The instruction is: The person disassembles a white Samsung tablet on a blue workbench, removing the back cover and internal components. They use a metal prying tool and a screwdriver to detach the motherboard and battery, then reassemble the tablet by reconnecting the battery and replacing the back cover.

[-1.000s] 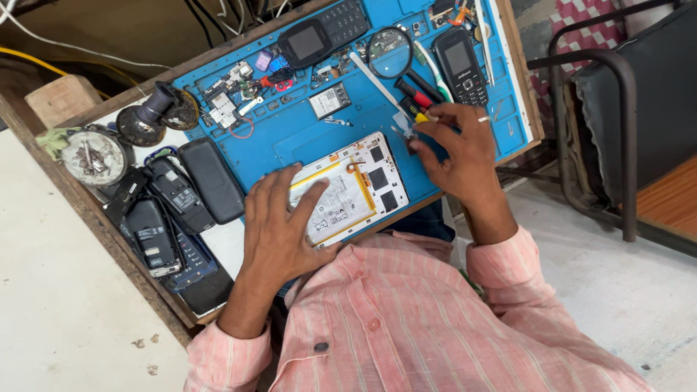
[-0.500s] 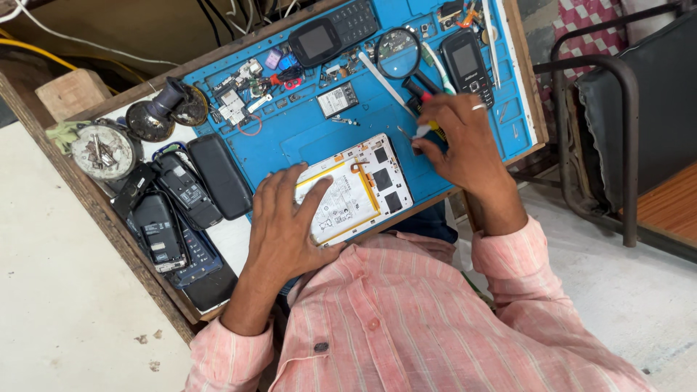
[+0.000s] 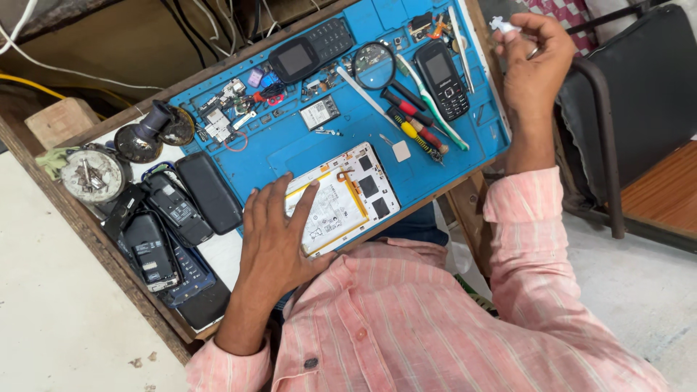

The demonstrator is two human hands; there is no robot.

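Opened tablet (image 3: 341,199), thin, rigid, fragile with internals exposed, best held by its edges: lies under the flat, spread left hand (image 3: 279,236); right hand (image 3: 534,54), raised well apart, pinches a small white piece (image 3: 503,25).

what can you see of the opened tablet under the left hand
The opened tablet lies flat and tilted on the blue work mat, near its front edge, back cover off. Its inside looks white, with a large pale battery panel framed by yellow strips, an orange-brown flex strip across the middle, and dark square parts along the right end. The left hand rests palm-down on its near left part, fingers spread over the battery. Nothing else touches it; a small pale square piece lies just beyond its upper right corner.
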